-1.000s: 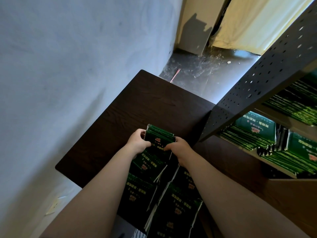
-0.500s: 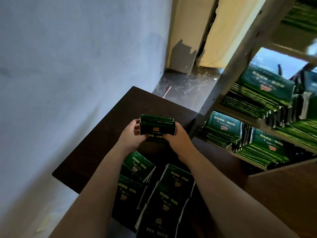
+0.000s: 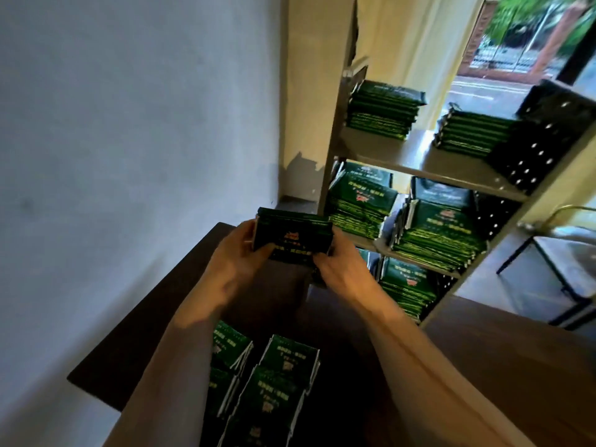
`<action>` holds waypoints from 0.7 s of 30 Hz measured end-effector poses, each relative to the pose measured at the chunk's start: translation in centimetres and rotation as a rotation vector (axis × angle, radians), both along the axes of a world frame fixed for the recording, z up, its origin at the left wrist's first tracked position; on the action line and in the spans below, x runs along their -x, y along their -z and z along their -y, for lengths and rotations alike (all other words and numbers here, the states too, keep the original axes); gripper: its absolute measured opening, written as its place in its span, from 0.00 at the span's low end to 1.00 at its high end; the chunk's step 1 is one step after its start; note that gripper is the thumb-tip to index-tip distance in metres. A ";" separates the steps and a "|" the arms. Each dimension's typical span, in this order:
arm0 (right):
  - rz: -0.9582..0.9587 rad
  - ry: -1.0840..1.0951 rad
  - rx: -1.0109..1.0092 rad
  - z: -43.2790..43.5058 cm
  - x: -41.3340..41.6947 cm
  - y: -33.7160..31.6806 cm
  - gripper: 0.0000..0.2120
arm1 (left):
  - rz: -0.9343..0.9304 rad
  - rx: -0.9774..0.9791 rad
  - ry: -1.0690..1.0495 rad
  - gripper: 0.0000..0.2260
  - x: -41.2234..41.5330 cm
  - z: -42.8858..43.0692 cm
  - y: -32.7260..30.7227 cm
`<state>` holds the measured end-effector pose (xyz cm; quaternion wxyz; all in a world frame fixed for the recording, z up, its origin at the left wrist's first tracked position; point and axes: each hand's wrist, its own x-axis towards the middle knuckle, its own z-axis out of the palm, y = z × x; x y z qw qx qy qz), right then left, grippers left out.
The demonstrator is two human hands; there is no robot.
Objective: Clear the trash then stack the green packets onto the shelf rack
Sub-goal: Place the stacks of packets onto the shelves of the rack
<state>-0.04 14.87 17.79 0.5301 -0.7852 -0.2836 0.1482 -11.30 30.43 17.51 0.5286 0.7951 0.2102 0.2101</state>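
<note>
A thick bundle of green packets (image 3: 292,237) hangs in the air above the dark table (image 3: 154,314), held between both hands. My left hand (image 3: 240,253) grips its left end and my right hand (image 3: 338,262) grips its right end. Just to the right stands the shelf rack (image 3: 429,166), with stacks of green packets (image 3: 383,109) on its upper shelf and more on the shelves below. Further green packets (image 3: 283,379) lie spread on the table between my forearms.
A pale wall (image 3: 129,124) runs along the left of the table. Right of the rack stands a metal-framed chair (image 3: 561,259), with an open doorway to the street behind it. A curtain (image 3: 416,40) hangs beyond the rack.
Both hands have lifted the bundle off the pile and carried it up toward the rack. The view has risen, showing the upper shelves and the doorway.
</note>
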 end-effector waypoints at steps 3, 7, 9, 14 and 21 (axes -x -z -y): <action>0.020 0.066 -0.078 2.9 -0.5 -3.3 0.18 | 0.100 -0.036 -0.006 0.15 -1.0 2.7 -3.7; 0.015 0.114 -0.213 7.0 -1.1 -7.3 0.12 | 0.174 -0.033 0.003 0.13 -2.9 6.2 -7.1; -0.023 0.151 -0.310 8.7 -1.5 -8.8 0.09 | 0.196 0.002 -0.001 0.13 -4.2 7.8 -8.6; -0.112 0.272 -0.489 11.0 -3.4 -10.8 0.08 | 0.213 0.239 -0.006 0.15 -7.3 10.9 -10.3; -0.153 0.344 -0.644 11.1 -7.0 -14.1 0.14 | 0.399 0.702 0.067 0.11 -10.9 12.8 -13.5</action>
